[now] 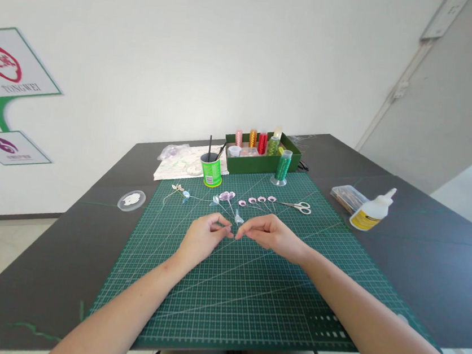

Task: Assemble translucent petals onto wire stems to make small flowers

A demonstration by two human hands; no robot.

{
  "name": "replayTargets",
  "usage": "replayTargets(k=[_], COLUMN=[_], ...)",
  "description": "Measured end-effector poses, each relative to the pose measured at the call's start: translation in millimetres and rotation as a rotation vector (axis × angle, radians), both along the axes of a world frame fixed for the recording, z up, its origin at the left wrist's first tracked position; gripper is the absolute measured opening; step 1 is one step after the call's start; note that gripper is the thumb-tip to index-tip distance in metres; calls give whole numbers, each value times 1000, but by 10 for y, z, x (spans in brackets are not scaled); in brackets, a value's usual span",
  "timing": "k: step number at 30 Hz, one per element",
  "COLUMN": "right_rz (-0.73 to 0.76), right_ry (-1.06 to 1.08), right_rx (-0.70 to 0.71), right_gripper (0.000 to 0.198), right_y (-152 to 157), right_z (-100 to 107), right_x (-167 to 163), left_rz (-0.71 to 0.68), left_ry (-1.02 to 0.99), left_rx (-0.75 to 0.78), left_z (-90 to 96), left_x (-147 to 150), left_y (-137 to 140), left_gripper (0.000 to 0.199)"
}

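My left hand and my right hand meet fingertip to fingertip above the green cutting mat. Both are closed in a pinch. A pale blue petal rises just beyond the fingertips, and its thin wire stem seems to run down into my left pinch. Whatever lies between the right fingertips is too fine to make out. Just behind, a purple flower on a thin stem lies beside another pale blue petal piece. Several small pink loop-shaped petals on wires lie in a row beyond my right hand.
White-handled scissors lie right of the petals. Behind stand a green can with tools, a teal thread spool and a green box of spools. A glue bottle and clear case are right, a small dish left.
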State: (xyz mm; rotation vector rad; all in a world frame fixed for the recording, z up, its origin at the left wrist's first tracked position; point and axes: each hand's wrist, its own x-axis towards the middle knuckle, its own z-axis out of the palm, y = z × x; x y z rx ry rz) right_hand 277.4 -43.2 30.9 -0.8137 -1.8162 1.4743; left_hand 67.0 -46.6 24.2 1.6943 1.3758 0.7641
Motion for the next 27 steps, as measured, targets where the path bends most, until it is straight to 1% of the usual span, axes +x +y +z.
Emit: replayTargets(k=[3, 7, 12, 16, 20, 27], right_rz=[-13, -23, -40, -89, -133, -245], right_ry=[47, 101, 161, 188, 156, 121], right_rx=[-49, -119, -136, -145, -150, -239], right_gripper=[28, 28, 25, 26, 29, 30], right_y=[-9, 4, 12, 15, 30, 100], right_z=[0, -51, -67, -65, -78, -141], right_x=[21, 25, 24, 20, 4, 22], left_rz=[-53, -163, -261, -293, -327, -314], left_ry=[1, 15, 47, 68, 122, 182], left_rx=[-19, -41, -30, 3, 67, 179], left_z=[1, -3, -3, 26, 63, 98], left_x=[-10, 6, 35, 53, 68, 70], left_y=[-7, -42, -99, -138, -165, -178], left_gripper=[13, 11, 7, 7, 8, 8])
